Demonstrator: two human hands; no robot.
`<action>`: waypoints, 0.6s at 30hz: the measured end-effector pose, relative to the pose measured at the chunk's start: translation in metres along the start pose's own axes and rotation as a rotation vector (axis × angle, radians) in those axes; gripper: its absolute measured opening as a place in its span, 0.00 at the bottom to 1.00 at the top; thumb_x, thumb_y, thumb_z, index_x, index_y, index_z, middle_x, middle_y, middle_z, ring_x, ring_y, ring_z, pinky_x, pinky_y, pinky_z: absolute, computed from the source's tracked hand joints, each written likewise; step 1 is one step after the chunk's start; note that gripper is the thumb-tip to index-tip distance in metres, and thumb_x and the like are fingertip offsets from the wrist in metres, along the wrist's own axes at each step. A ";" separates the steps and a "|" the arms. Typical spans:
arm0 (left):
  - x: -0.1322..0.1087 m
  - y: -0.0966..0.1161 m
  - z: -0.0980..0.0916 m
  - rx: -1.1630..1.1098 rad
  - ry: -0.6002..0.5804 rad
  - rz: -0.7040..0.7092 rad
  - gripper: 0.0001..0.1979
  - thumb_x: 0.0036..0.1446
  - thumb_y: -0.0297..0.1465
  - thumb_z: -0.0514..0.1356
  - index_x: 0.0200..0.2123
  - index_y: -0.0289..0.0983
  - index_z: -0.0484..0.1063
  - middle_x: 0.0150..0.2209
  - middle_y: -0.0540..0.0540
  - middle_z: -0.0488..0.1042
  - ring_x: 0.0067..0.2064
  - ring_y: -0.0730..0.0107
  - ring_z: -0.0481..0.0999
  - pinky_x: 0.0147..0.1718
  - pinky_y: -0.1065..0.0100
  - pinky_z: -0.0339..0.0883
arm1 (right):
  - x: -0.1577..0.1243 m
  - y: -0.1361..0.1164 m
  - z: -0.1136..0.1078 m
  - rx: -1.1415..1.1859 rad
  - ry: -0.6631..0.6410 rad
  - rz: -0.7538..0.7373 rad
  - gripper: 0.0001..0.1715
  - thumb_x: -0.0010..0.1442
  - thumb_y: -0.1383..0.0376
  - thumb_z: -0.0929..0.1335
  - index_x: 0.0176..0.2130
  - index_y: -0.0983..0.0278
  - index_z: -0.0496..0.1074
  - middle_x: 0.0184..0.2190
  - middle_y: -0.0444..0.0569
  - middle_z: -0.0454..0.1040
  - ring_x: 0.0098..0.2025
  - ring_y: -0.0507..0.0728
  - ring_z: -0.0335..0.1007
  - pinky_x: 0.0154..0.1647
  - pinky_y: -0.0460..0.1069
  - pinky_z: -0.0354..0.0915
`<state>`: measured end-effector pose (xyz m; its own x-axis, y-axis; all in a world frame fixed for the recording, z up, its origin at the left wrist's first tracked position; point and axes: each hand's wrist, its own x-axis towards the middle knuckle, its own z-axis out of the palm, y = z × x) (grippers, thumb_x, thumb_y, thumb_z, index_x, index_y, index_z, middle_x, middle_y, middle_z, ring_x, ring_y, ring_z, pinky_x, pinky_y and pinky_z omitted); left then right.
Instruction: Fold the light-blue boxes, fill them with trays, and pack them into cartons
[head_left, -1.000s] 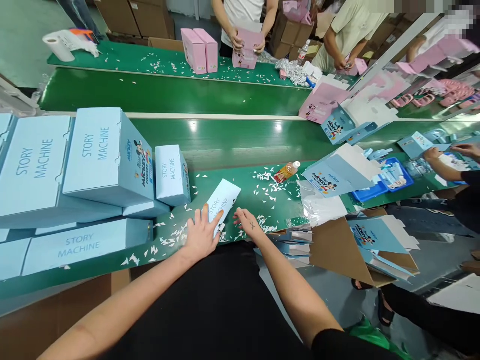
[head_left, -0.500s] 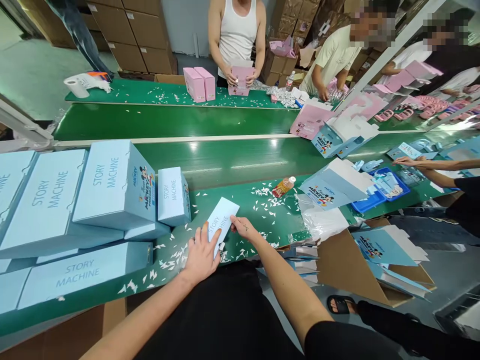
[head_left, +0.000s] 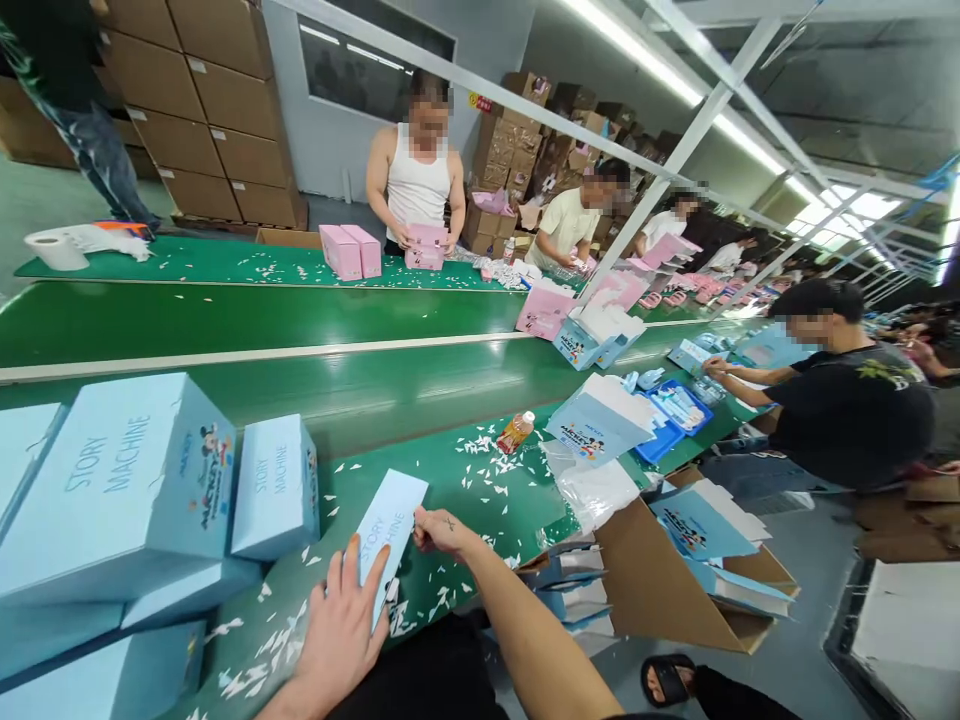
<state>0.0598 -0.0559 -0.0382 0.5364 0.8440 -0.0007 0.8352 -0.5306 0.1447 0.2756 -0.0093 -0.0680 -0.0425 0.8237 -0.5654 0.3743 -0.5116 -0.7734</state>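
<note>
On the green bench in front of me lies a slim light-blue box (head_left: pixel 398 496) with "STORY MACHINE" lettering on its top face. My left hand (head_left: pixel 341 622) grips it across the near part, fingers over the lettered face and thumb by the near end. At its right edge, my right hand (head_left: pixel 442 531) is closed in a pinch. What the right fingertips press between them is partly hidden, but they touch the box edge. White paper scraps (head_left: pixel 400 612) lie beside the near end.
Closed light-blue boxes (head_left: pixel 276 485) are stacked at left. A drink bottle (head_left: pixel 515 433) stands tilted in view amid scraps. Further right are an open blue carton (head_left: pixel 600 430), clear plastic (head_left: pixel 581 485) and blue trays (head_left: pixel 660 440). Co-workers (head_left: pixel 847 390) stand at right and across the green conveyor (head_left: pixel 360 385).
The view has tilted up and shifted right, so the scene sits lower and further left. Both hands stay at the same box; the right hand remains pinched at its edge.
</note>
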 end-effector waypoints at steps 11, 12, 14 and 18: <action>-0.004 0.005 -0.002 -0.052 -0.059 -0.022 0.34 0.56 0.34 0.57 0.67 0.41 0.58 0.70 0.29 0.46 0.66 0.29 0.53 0.52 0.44 0.57 | -0.002 0.002 -0.005 -0.113 -0.054 0.000 0.36 0.70 0.48 0.52 0.24 0.64 0.69 0.24 0.48 0.73 0.28 0.52 0.68 0.36 0.47 0.67; -0.005 0.005 -0.002 -0.057 -0.061 -0.023 0.35 0.56 0.34 0.57 0.67 0.41 0.57 0.70 0.29 0.45 0.66 0.29 0.53 0.52 0.44 0.57 | -0.005 0.001 -0.005 -0.120 -0.067 -0.006 0.37 0.70 0.48 0.51 0.26 0.65 0.70 0.27 0.48 0.75 0.30 0.53 0.70 0.36 0.46 0.67; -0.005 0.006 -0.002 -0.060 -0.069 -0.027 0.35 0.56 0.34 0.57 0.68 0.42 0.56 0.71 0.30 0.44 0.66 0.28 0.52 0.53 0.43 0.56 | -0.008 -0.003 -0.009 -0.158 -0.087 -0.012 0.37 0.71 0.48 0.51 0.28 0.66 0.72 0.30 0.50 0.77 0.32 0.53 0.73 0.38 0.46 0.68; -0.004 0.007 -0.003 -0.073 -0.091 -0.042 0.36 0.56 0.34 0.58 0.68 0.43 0.56 0.71 0.30 0.44 0.66 0.28 0.52 0.53 0.42 0.56 | -0.008 -0.021 -0.012 -0.308 -0.067 0.023 0.33 0.71 0.54 0.55 0.26 0.66 0.74 0.29 0.50 0.79 0.34 0.55 0.75 0.42 0.47 0.68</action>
<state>0.0629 -0.0629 -0.0345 0.5123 0.8533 -0.0974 0.8481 -0.4847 0.2140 0.2791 -0.0028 -0.0441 -0.0877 0.7894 -0.6076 0.6386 -0.4235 -0.6425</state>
